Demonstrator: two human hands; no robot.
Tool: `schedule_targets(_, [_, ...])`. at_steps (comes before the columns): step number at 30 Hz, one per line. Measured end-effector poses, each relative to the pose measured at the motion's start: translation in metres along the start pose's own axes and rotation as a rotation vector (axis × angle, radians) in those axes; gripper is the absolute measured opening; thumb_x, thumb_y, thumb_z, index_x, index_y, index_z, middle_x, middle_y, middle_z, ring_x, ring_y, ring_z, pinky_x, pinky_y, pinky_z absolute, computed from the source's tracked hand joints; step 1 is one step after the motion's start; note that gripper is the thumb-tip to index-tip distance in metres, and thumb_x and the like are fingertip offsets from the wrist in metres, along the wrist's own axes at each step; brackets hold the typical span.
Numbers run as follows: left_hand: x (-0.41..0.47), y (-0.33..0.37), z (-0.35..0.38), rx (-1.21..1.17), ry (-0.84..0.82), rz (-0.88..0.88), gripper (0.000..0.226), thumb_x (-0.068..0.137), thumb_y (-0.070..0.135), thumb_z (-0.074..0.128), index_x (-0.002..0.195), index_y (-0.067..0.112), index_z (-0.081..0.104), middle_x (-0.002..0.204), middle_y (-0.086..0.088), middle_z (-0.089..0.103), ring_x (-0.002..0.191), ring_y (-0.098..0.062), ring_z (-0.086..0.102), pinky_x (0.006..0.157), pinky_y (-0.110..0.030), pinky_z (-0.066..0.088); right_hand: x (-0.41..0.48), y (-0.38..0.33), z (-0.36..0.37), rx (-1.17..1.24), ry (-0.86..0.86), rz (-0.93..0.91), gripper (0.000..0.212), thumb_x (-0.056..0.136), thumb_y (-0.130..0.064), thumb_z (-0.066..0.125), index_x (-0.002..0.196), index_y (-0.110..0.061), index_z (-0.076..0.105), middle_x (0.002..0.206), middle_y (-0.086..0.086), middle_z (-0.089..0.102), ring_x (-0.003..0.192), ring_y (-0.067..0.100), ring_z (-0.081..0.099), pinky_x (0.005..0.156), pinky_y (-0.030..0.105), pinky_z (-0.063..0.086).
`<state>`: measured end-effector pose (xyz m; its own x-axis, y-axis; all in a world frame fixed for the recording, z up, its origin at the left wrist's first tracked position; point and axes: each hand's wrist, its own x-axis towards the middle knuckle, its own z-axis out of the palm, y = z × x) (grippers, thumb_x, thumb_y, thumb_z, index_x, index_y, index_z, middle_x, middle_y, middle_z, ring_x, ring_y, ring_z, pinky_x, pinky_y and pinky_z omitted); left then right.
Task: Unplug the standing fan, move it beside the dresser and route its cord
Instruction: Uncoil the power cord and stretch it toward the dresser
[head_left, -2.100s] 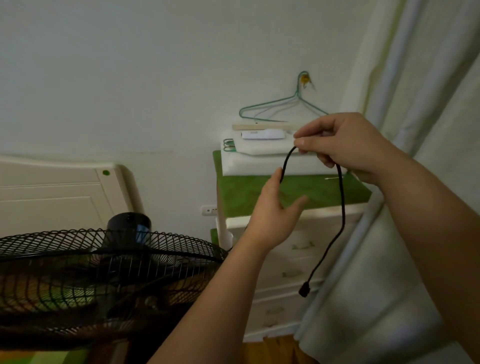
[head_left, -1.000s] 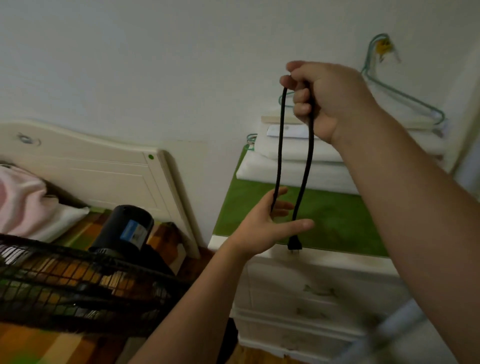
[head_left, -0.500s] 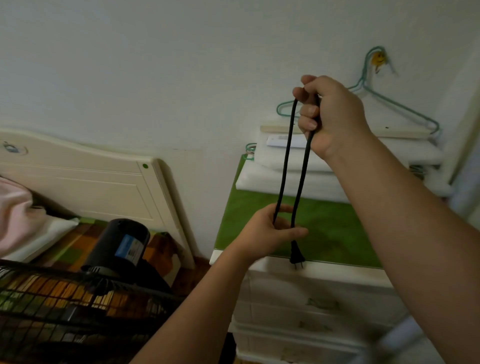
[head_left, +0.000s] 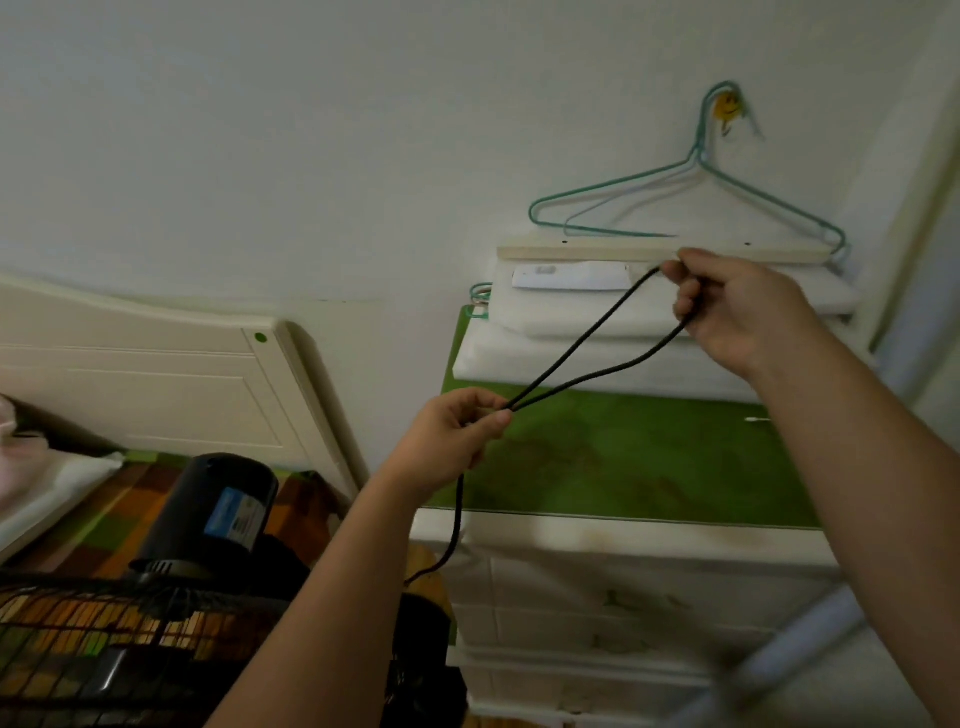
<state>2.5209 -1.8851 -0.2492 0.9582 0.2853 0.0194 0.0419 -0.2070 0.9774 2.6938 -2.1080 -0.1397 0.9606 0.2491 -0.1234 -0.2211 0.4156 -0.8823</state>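
The black standing fan (head_left: 197, 525) fills the lower left, its motor housing and wire grille showing. Its black cord (head_left: 582, 358) is folded into a loop stretched between my hands over the white dresser (head_left: 623, 571), which has a green top. My left hand (head_left: 452, 436) pinches both strands together at the lower end. My right hand (head_left: 737, 306) grips the far end of the loop near the folded white pads. One strand hangs down from my left hand toward the fan. The plug is hidden.
Folded white pads (head_left: 597, 332) and a wooden strip lie on the dresser's back. Wire hangers (head_left: 696, 197) hang on the wall above. A cream headboard (head_left: 156, 374) stands at the left, a pale curtain (head_left: 924, 260) at the right.
My right hand has dropped lower and moved right, turning the loop from vertical to slanting. My left hand now pinches both strands. The plug no longer hangs in view.
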Motion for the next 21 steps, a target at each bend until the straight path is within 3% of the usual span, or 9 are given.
schedule_targets(6, [0.015,0.0,-0.024,0.29,0.043,-0.09,0.004,0.094,0.023,0.068,0.095,0.021,0.071,0.063,0.01,0.063,0.041,-0.005,0.043,0.047,-0.02,0.038,0.007,0.042,-0.039,-0.118,0.022,0.116,0.006,0.096,0.002,0.058,0.094,-0.001,0.062,0.079,0.015,0.067,0.05,0.012,0.066,0.054,0.028,0.06])
schedule_targets(10, [0.021,0.004,-0.05,0.49,0.054,-0.145,0.008,0.095,0.026,0.066,0.096,0.021,0.072,0.076,0.002,0.069,0.036,0.001,0.042,0.04,-0.014,0.039,0.0,0.066,-0.036,-0.274,-0.02,0.149,0.01,0.095,0.005,0.057,0.099,-0.003,0.061,0.079,0.016,0.068,0.054,0.018,0.07,0.051,0.03,0.06])
schedule_targets(15, [0.034,0.005,-0.049,0.57,0.16,-0.114,0.006,0.096,0.026,0.065,0.096,0.024,0.07,0.08,0.003,0.067,0.065,-0.015,0.058,0.052,-0.022,0.043,0.0,0.086,-0.039,-0.5,0.027,0.124,0.006,0.095,0.001,0.062,0.091,-0.004,0.063,0.076,0.014,0.068,0.06,0.022,0.068,0.05,0.032,0.059])
schedule_targets(18, [0.042,-0.002,-0.025,0.535,0.094,-0.103,0.009,0.095,0.027,0.066,0.1,0.022,0.071,0.083,0.005,0.067,0.065,-0.012,0.058,0.055,-0.023,0.045,0.007,0.083,-0.061,-0.601,0.134,0.06,0.008,0.093,-0.009,0.068,0.085,-0.007,0.066,0.073,0.011,0.068,0.057,0.019,0.063,0.043,0.029,0.057])
schedule_targets(21, [0.045,-0.01,-0.005,0.555,-0.006,-0.085,0.007,0.094,0.029,0.068,0.097,0.026,0.072,0.086,0.007,0.067,0.076,-0.011,0.061,0.062,-0.023,0.045,0.013,0.079,-0.092,-0.751,0.21,-0.016,0.014,0.09,-0.019,0.073,0.079,-0.011,0.069,0.067,0.004,0.069,0.047,0.012,0.056,0.036,0.023,0.044])
